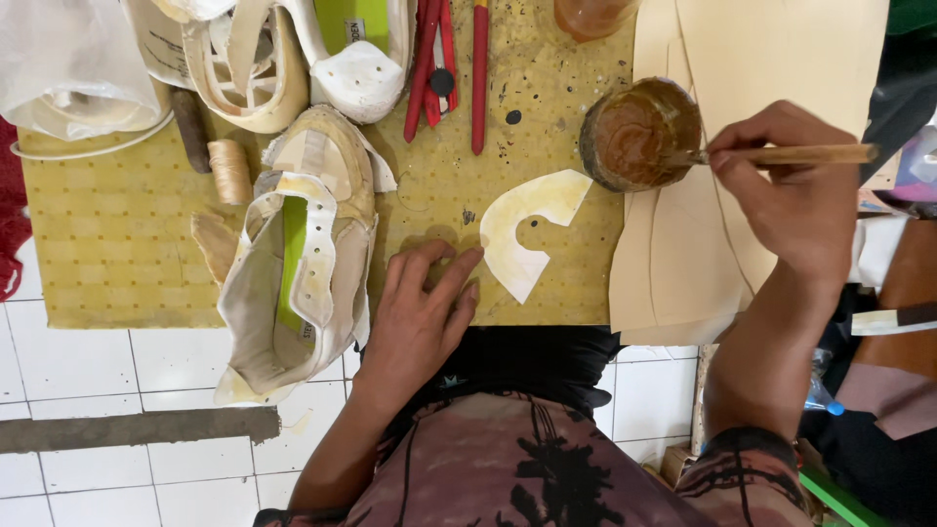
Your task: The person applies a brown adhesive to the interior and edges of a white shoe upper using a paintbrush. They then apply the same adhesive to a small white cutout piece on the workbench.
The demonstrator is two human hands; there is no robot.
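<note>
we see a half-made white shoe upper [293,283] on the yellow desk [117,244], a spool of tan thread [230,168] beside it, red-handled pliers [434,59] near the far edge, white floor tiles [117,361] below

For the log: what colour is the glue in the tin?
Reddish-brown glue, seen in the head view.

Left hand [422,312]: palm down, fingers spread and extended flat, forearm running back toward the torso. Right hand [791,195]: raised, its grip pinched closed between thumb and fingertips, wrist bent, forearm angling down and back.
</note>
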